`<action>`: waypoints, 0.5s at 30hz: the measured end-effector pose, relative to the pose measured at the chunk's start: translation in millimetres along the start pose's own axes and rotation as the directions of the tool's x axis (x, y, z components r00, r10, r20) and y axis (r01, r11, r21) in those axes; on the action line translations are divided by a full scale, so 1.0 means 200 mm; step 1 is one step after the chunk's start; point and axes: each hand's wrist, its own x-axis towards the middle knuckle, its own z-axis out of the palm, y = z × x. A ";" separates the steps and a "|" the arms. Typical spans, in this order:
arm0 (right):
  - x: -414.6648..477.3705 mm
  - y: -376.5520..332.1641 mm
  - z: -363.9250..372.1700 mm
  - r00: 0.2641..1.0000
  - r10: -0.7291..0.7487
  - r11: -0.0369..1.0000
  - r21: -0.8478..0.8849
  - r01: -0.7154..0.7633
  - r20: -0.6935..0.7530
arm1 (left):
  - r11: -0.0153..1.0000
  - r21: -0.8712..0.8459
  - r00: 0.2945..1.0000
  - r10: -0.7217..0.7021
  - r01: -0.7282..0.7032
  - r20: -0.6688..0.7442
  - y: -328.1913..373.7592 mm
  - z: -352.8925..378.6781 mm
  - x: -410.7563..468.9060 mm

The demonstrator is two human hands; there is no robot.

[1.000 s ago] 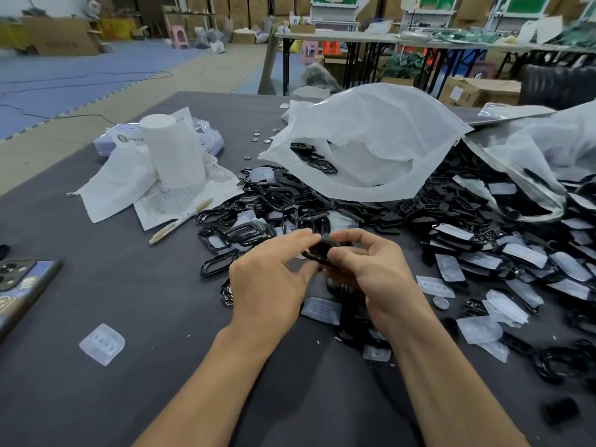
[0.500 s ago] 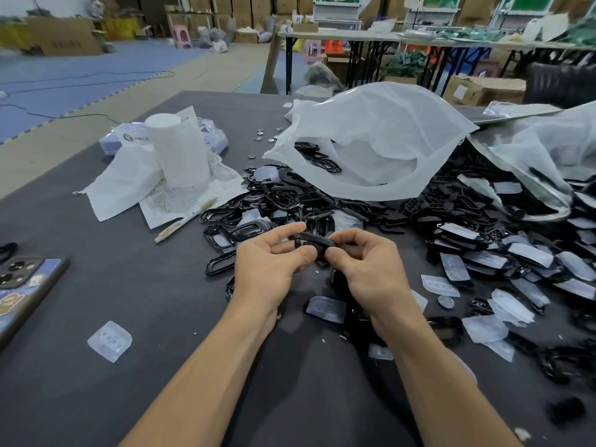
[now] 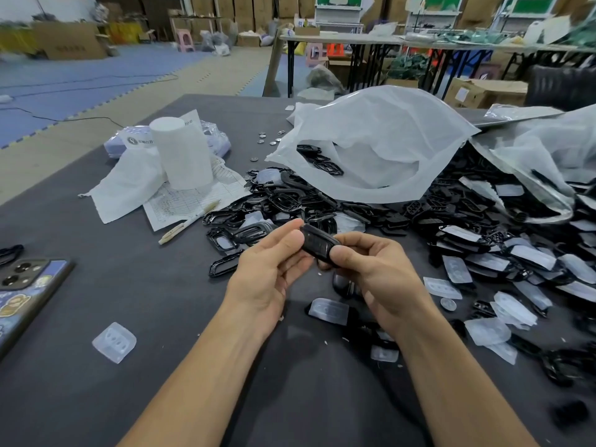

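Both hands grasp one black key shell (image 3: 317, 244). The left hand (image 3: 269, 272) pinches its left end between thumb and curled fingers, and the right hand (image 3: 383, 275) pinches its right end the same way, thumb on top. The shell is tilted, its right end lower, and is held clear of the dark grey table (image 3: 154, 317), on the near side of the white bag (image 3: 377, 146) and a little left of the bag's middle. Between the shell and the bag lies a heap of black frames (image 3: 290, 201), which reaches up to the bag's near edge; a few frames lie inside the bag's open mouth. Nearer the person than the bag, under the right wrist, a clear button pad (image 3: 329, 311) lies flat, and a coin (image 3: 448, 304) rests to its right. Left of the bag a white paper roll (image 3: 182, 153) stands upright on a printed sheet (image 3: 193, 201), with a pen (image 3: 190, 225) lying at the sheet's near edge. Far to the left of the bag, a phone (image 3: 22, 285) lies at the frame's edge, camera side up.
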 end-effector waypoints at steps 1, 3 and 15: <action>0.00 0.00 0.00 1.000 0.000 1.000 0.019 0.001 -0.026 | 1.000 0.001 1.000 -0.006 0.006 -0.022 0.00 0.00 0.01; 0.00 0.01 0.02 0.994 -0.050 0.999 -0.013 0.049 -0.094 | 0.995 0.096 0.995 -0.018 0.027 -0.098 0.00 0.00 0.01; -0.04 0.09 0.07 0.861 -0.502 0.498 -0.785 0.368 0.085 | 0.937 0.348 0.992 0.065 -0.024 -0.106 -0.03 0.00 0.00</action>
